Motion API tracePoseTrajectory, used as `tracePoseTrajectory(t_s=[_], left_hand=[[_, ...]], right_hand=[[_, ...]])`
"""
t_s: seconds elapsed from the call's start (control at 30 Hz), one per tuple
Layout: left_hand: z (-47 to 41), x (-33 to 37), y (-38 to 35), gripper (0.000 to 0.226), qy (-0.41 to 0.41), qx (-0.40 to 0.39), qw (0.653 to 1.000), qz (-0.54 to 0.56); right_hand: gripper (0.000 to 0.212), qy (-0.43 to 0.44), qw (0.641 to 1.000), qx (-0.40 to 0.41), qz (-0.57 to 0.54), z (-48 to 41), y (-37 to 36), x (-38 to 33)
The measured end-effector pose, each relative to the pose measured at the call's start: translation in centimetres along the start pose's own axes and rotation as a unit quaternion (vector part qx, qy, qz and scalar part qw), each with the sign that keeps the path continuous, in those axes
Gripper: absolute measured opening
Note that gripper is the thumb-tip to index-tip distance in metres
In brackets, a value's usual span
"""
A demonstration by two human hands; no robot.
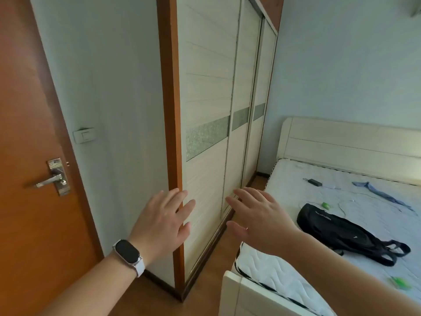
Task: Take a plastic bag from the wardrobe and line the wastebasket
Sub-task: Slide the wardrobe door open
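A tall wardrobe [209,92] with cream sliding doors and an orange-brown wooden frame stands ahead; all its doors are closed. My left hand [164,220], a smartwatch on its wrist, is held out with straight fingers in front of the nearest door's left edge, low down. My right hand [257,215] reaches forward with spread fingers in front of the seam between the first and second doors. Neither hand holds anything. Whether the fingers touch the doors I cannot tell. No plastic bag or wastebasket is in view.
An orange door [29,156] with a metal handle [51,180] is at the left. A bed [341,201] fills the right, with a black backpack [344,231], a charger and cloth on it. A narrow strip of wooden floor [218,254] runs between bed and wardrobe.
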State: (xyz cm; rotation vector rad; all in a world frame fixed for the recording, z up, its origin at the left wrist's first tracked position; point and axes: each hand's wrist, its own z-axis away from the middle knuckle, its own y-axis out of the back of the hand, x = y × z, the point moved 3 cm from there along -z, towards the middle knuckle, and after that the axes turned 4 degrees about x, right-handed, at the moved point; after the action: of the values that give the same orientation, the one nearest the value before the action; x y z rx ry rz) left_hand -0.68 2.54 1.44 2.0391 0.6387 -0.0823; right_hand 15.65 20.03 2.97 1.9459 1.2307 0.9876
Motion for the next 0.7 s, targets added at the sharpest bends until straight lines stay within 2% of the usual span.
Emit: tracePoseTrajectory(t_s=[0.2,0.43,0.7], left_hand=[[-3.4,-3.1,-3.6,0.053,-0.003,-0.034,0.999,0.004],[-8.5,-5.0,-7.2,0.053,0.001,-0.035,0.999,0.003],[-17.2,-5.4,-12.0,0.052,0.023,-0.045,0.998,-0.025]], right_hand=[[0.055,-0.013,1.0,-0.011,-0.005,-4.4,-3.4,1.1],[0.055,-0.019,1.0,-0.002,-0.023,-8.8,-7.8,4.5],[0.058,0.006,0.996,0.016,-0.088,-15.3,-14.7,11.8]])
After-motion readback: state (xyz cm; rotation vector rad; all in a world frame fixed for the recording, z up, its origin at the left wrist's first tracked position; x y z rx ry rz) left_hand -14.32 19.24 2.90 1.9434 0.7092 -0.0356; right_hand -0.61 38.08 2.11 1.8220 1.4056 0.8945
